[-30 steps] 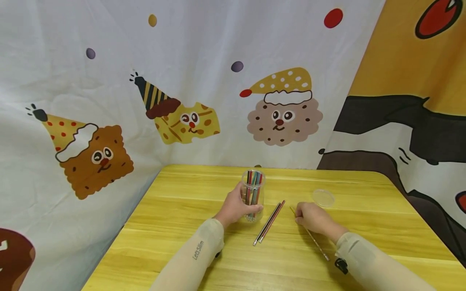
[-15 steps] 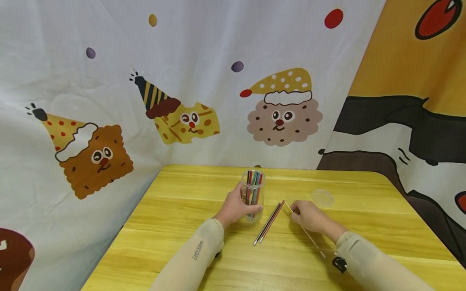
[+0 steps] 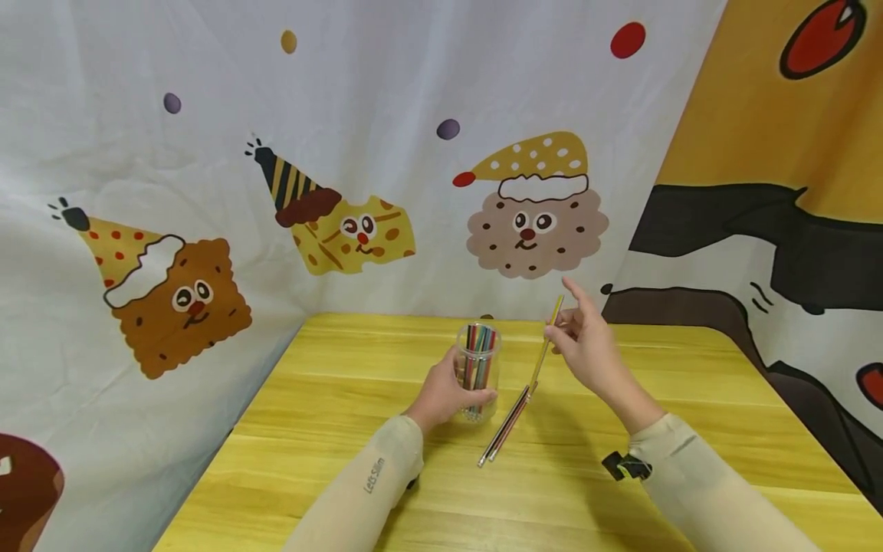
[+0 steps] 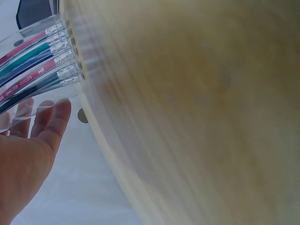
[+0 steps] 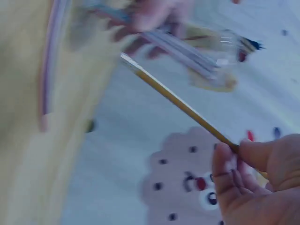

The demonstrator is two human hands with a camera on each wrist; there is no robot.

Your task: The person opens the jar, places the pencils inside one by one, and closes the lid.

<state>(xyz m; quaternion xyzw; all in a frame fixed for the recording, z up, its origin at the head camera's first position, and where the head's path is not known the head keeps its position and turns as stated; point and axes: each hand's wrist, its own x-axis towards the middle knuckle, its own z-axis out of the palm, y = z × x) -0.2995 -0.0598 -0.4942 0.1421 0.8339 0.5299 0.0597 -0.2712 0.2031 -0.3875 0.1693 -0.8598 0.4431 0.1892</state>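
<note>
A clear plastic jar (image 3: 479, 360) full of colored pencils stands upright on the table, and my left hand (image 3: 448, 389) grips its side. In the left wrist view the pencils (image 4: 35, 70) show metal ends through the jar wall, red, green, blue and black. My right hand (image 3: 586, 337) pinches a yellow pencil (image 3: 547, 345) between thumb and fingers, its index finger raised; the pencil is tilted with its metal end down. In the right wrist view the yellow pencil (image 5: 180, 104) slants away from the fingertips. A black pencil (image 3: 502, 427) and a red pencil (image 3: 512, 423) lie side by side near the jar.
The yellow wood-grain table (image 3: 331, 429) reaches back to a white curtain (image 3: 386, 77) printed with cartoon snacks. The round clear lid seen earlier is hidden behind my right hand and forearm.
My right hand has lifted the yellow pencil off the table and turned it upright, moving up and away from me. My left hand and the jar have stayed in place.
</note>
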